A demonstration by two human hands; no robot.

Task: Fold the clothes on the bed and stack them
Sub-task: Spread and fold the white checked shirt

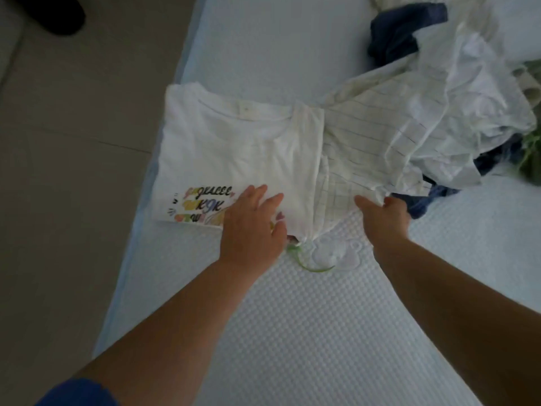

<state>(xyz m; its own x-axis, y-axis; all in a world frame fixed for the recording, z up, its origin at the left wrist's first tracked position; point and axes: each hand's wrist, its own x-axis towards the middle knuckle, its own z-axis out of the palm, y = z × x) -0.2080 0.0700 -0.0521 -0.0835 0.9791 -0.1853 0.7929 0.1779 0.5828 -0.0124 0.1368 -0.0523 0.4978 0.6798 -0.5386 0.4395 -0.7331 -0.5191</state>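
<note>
Head view: a bed [307, 332] with a white, dimpled mattress cover runs from the lower middle of the frame up to the top, its left edge bordering a grey tiled floor [73, 171] that fills the left side.

In the centre of the frame lies a white T-shirt [222, 148], spread flat with its neckline toward the top and a colourful lettered print [202, 205] at its lower left corner. Its right side is folded inward, forming a long vertical flap down the middle.

The left hand [251, 224] lies palm down on the shirt's lower edge, just right of the print, fingers straight and slightly spread, pressing the cloth rather than gripping it. The right hand [386, 221] sits at the lower right of the shirt, where a cream garment with thin stripes [366, 136] meets it; its fingers curl over a fold of pale fabric there (which of the two garments it holds is hard to tell).

The striped garment trails up and right into a loose pile of clothes [468, 112] at the upper right of the frame, with white pieces on top, dark blue fabric [404, 27] behind and below, and a scrap of green at the far right edge. A thin green cord [310, 268] curls on the bed just below the shirt, between the two wrists.
</note>
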